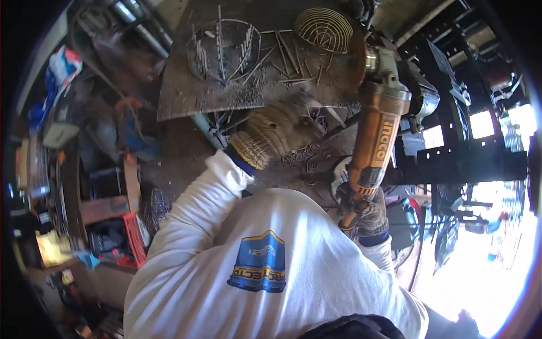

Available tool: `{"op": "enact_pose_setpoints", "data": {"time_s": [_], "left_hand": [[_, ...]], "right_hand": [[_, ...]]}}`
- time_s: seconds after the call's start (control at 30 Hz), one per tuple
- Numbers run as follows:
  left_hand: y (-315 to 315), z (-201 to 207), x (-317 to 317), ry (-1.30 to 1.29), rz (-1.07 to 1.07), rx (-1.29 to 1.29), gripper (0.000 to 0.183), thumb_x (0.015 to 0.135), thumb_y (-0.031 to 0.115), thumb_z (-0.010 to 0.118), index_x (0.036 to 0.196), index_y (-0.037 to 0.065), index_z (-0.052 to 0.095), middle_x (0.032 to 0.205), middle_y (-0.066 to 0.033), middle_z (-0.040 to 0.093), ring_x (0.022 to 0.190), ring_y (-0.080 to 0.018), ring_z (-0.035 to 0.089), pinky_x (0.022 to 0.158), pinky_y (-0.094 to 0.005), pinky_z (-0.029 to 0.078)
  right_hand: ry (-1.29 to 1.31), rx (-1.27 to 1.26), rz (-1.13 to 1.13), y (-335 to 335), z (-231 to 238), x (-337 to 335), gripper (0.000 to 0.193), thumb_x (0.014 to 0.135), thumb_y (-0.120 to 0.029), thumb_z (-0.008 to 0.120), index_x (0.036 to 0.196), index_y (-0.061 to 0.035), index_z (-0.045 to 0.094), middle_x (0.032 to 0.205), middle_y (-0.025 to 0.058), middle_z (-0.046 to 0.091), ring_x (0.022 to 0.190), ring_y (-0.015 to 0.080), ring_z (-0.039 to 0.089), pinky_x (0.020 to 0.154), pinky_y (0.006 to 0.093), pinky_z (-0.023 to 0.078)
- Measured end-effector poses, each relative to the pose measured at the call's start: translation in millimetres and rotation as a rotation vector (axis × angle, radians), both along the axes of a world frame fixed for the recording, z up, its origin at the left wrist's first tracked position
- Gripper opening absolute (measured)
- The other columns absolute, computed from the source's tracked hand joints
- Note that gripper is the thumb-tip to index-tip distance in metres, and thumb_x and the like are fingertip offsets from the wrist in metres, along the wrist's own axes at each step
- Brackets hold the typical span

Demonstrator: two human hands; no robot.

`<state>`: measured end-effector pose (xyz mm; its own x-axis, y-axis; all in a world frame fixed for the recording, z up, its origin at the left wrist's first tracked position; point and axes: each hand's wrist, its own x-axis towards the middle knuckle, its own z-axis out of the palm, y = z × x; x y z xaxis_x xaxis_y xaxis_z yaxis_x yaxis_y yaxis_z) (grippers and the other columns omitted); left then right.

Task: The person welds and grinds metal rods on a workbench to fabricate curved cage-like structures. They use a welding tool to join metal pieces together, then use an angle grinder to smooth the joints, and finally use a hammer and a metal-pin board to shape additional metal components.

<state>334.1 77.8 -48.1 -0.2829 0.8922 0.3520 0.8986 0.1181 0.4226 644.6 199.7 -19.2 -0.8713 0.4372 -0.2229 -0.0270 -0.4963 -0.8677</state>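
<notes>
Gripping an orange angle grinder by the worktable's right side: right hand; blurred left hand's grip unclear.
Wire dome looks formed; rod-studded ring seems unfinished, loose rods between.

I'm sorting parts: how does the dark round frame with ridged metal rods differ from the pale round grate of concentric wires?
The dark round frame has rods sticking up; the pale round grate has close-set rings. The frame looks grey, the grate yellowish. Both rest on the dusty brown bench.
</notes>
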Motion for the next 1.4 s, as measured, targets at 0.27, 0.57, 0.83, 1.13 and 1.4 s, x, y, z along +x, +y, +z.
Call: {"op": "enact_pose_setpoints", "data": {"time_s": [0.27, 0.57, 0.83, 1.13, 1.4], "left_hand": [[-5, 8, -85, 0.141, 0.563, -0.687, 0.032, 0.097, 0.027, 0.051, 0.116, 0.01, 0.071, 0.12, -0.0186, 0.067, 0.109, -0.0358, 0.067, 0.089, -0.051, 0.053], [25, 15, -87, -0.094, 0.483, -0.66, 0.079, 0.093, 0.065, 0.05, 0.15, 0.012, 0.043, 0.147, -0.0209, 0.052, 0.133, -0.0398, 0.052, 0.11, -0.0524, 0.042], [42, 17, -82, -0.046, 0.501, -0.63, 0.073, 0.092, 0.064, 0.051, 0.148, 0.018, 0.048, 0.147, -0.0214, 0.051, 0.132, -0.0396, 0.053, 0.108, -0.0546, 0.043], [108, -23, -60, 0.008, 0.582, -0.351, 0.071, 0.089, 0.053, 0.063, 0.144, 0.01, 0.052, 0.149, -0.0203, 0.05, 0.136, -0.0387, 0.049, 0.113, -0.0503, 0.04], [127, -35, -84, -0.324, 0.308, -0.077, 0.066, 0.082, 0.041, 0.077, 0.136, 0.009, 0.059, 0.137, -0.0178, 0.061, 0.129, -0.0343, 0.056, 0.11, -0.0453, 0.043]], "right_hand": [[-0.027, 0.169, -0.276, -36, -9, -22, 0.088, 0.072, -0.046, 0.091, 0.134, 0.0026, 0.05, 0.108, 0.0182, 0.068, 0.072, 0.0234, 0.069, 0.06, 0.0404, 0.063], [-0.124, 0.196, -0.337, -15, -13, -20, 0.086, 0.071, -0.047, 0.091, 0.13, 0.0021, 0.052, 0.106, 0.0179, 0.07, 0.069, 0.0237, 0.069, 0.058, 0.0409, 0.062], [-0.139, 0.148, -0.227, 6, -10, -19, 0.092, 0.068, -0.052, 0.092, 0.131, 0.0019, 0.053, 0.106, 0.0183, 0.07, 0.075, 0.0243, 0.071, 0.061, 0.0403, 0.063], [-0.109, 0.204, -0.271, 26, -29, -4, 0.094, 0.068, -0.059, 0.088, 0.132, -0.0003, 0.053, 0.106, 0.0147, 0.071, 0.075, 0.0211, 0.07, 0.061, 0.0352, 0.06], [-0.168, 0.15, -0.269, 36, -39, 6, 0.095, 0.07, -0.063, 0.085, 0.133, -0.0002, 0.053, 0.107, 0.0149, 0.072, 0.078, 0.0181, 0.069, 0.065, 0.0311, 0.057]]}}
